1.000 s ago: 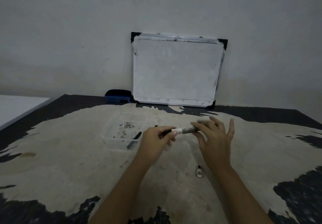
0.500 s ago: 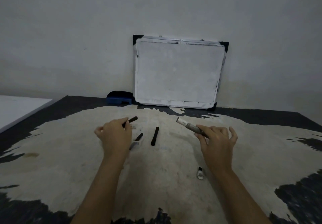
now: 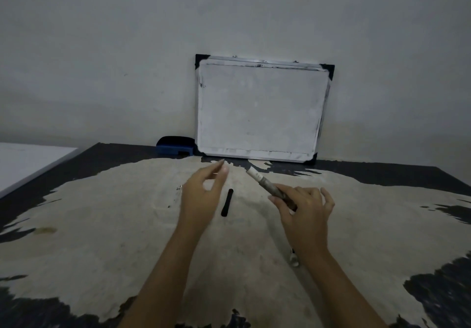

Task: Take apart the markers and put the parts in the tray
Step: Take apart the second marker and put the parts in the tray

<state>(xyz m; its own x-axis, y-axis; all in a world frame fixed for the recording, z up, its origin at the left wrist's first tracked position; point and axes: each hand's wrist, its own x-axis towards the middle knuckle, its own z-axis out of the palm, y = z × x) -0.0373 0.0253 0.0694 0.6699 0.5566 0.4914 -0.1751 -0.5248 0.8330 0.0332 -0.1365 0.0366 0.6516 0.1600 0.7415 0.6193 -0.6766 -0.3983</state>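
Note:
My right hand grips a grey and white marker barrel by its lower end, so its white end points up and left. My left hand hovers just left of it, fingers apart, thumb and forefinger near each other with nothing visible between them. A black stick-like marker part lies on the table between my hands. The clear tray is barely discernible behind and left of my left hand, showing only dark specks. A small pale marker piece lies by my right wrist.
A whiteboard leans on the wall at the back of the table. A blue eraser sits left of it. The worn table has dark patches along its edges, and a white surface adjoins it at far left.
My left hand no longer holds the black cap it held half a second ago, and has moved right and up toward the barrel. My right hand has kept hold of the barrel.

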